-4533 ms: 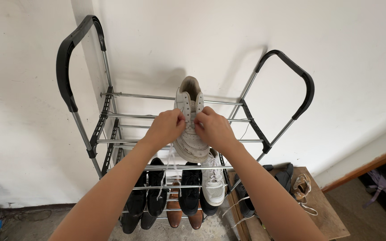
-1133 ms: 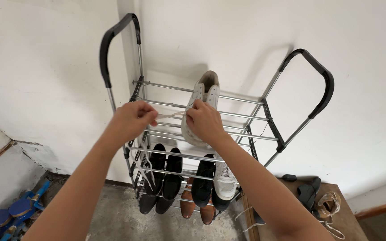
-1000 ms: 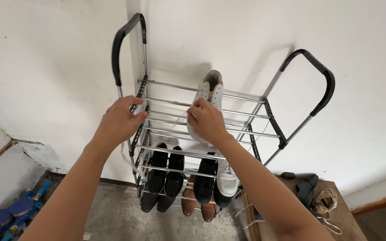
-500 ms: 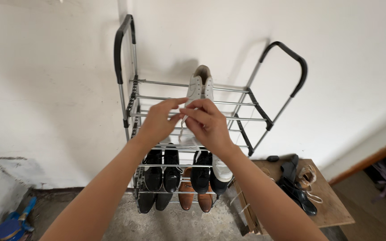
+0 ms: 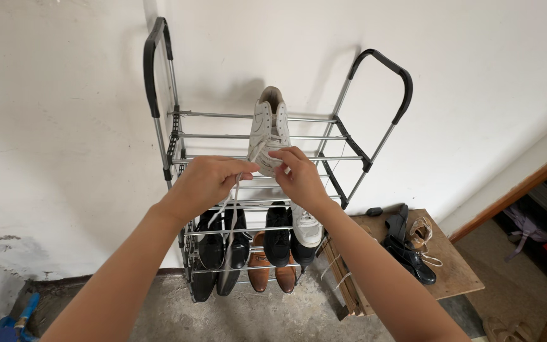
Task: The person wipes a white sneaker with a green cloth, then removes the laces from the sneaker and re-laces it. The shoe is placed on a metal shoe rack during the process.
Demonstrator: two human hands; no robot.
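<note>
The left hand (image 5: 207,180) is closed, with thumb and fingers pinched on a white lace (image 5: 230,209). From this pinch the lace goes up and to the right to the sneaker (image 5: 268,133), and its free end hangs straight down below the hand, in front of the lower shelves. The right hand (image 5: 299,174) is just to the right of the left one, the fingertips of both almost meeting. Its fingers are bent and closed on the front part of the sneaker, near the eyelets; if it also holds a piece of lace, I cannot tell, because the fingers hide it.

The sneaker is white and worn. It lies on the top shelf of a metal rack (image 5: 349,142), behind and a little above both hands, with the heel toward the wall and the toe toward the person.

Below the hands, on the lower shelves, stand black shoes (image 5: 276,234), brown shoes (image 5: 264,269) and a second white sneaker (image 5: 307,228). The rack has two black handles and stands against a white wall (image 5: 476,82) on a bare concrete floor (image 5: 261,316). To the right of the hands and lower is a low wooden board (image 5: 451,272) with dark shoes (image 5: 406,250) and a sandal (image 5: 420,231) on it.
</note>
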